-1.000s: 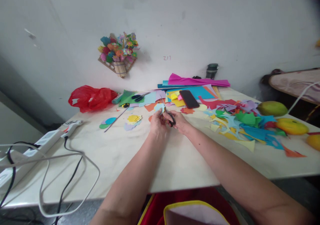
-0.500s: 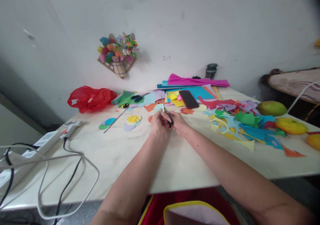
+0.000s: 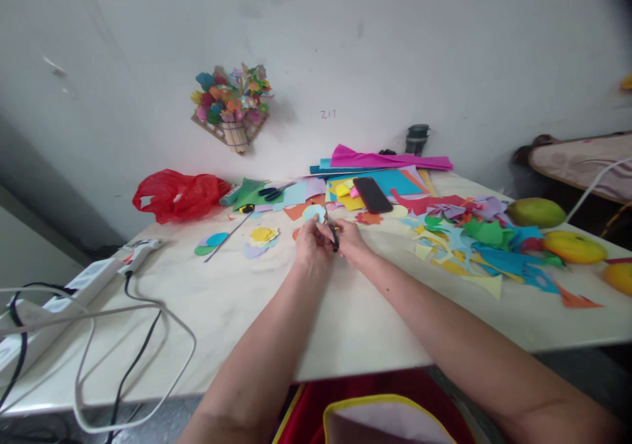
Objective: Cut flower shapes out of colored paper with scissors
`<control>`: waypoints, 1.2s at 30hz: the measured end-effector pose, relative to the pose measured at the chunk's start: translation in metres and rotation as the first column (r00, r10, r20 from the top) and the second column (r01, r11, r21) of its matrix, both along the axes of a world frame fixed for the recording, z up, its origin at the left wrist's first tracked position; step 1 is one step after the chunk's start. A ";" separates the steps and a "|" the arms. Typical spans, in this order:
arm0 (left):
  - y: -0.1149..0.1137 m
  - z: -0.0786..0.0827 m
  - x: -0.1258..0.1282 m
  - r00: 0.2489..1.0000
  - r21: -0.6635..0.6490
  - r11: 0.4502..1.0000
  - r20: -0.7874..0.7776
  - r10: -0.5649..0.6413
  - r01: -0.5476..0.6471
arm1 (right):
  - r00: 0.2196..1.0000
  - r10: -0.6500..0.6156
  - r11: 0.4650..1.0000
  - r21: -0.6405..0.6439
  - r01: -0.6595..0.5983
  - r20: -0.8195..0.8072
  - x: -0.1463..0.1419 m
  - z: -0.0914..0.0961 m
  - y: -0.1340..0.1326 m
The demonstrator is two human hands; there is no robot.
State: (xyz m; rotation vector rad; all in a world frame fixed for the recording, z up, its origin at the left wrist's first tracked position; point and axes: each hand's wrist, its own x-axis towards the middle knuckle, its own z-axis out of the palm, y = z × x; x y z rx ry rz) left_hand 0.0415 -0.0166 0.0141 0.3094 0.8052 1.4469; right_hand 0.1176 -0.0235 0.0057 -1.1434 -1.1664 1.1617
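Between the fingers of my left hand (image 3: 312, 241) is a pale blue paper flower (image 3: 313, 213) with a scalloped edge. My right hand (image 3: 349, 238) is closed on a pair of scissors (image 3: 334, 234) with dark handles, the blades pointing away from me beside the flower's right edge. Both hands meet above the table's middle. Left of them lies a small stack with a yellow paper flower (image 3: 263, 235) on top. Beyond my hands, an orange paper flower (image 3: 368, 218) lies near a dark phone (image 3: 372, 195).
Colourful paper scraps (image 3: 469, 240) cover the right side, beside several mangoes (image 3: 575, 248). A red plastic bag (image 3: 178, 195) and dark-handled scissors (image 3: 271, 192) lie at the back left. A power strip (image 3: 86, 286) with looping cables occupies the left edge. Paper sheets (image 3: 390, 161) lie against the wall.
The pale blue flower now shows more fully above my left fingers. The scissors have turned slightly in my right hand, and their blades sit closer along the flower's right side.
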 end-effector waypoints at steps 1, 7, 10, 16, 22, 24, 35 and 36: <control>0.002 -0.001 -0.002 1.000 0.013 1.000 0.016 -0.005 0.005 | 1.000 -0.009 1.000 0.007 0.009 0.011 0.002 0.000 0.001; 0.018 -0.011 -0.019 1.000 0.134 0.991 0.021 -0.005 0.002 | 0.997 -0.050 0.996 0.075 0.055 -0.065 0.025 0.005 0.011; 0.022 -0.016 -0.026 0.992 0.193 0.974 -0.059 -0.110 0.120 | 0.989 -0.064 0.993 0.087 0.076 -0.132 0.037 0.008 0.017; 0.021 -0.019 -0.030 0.963 0.263 0.931 -0.159 -0.217 0.253 | 0.983 0.004 0.995 0.103 0.015 -0.182 0.048 0.015 0.018; 0.020 -0.019 -0.031 0.899 0.251 0.878 -0.277 -0.338 0.407 | 0.982 0.079 0.988 0.143 -0.054 -0.172 0.044 0.016 0.016; 0.020 -0.019 -0.031 0.886 0.247 0.870 -0.306 -0.348 0.427 | 0.986 0.067 0.988 0.145 -0.044 -0.154 0.044 0.015 0.017; 0.021 -0.018 -0.028 0.905 0.229 0.903 -0.314 -0.286 0.364 | 0.995 -0.064 0.985 0.153 0.075 -0.075 0.040 0.008 0.022; 0.021 -0.018 -0.027 0.910 0.231 0.906 -0.309 -0.278 0.355 | 0.994 -0.078 0.984 0.154 0.089 -0.077 0.039 0.007 0.023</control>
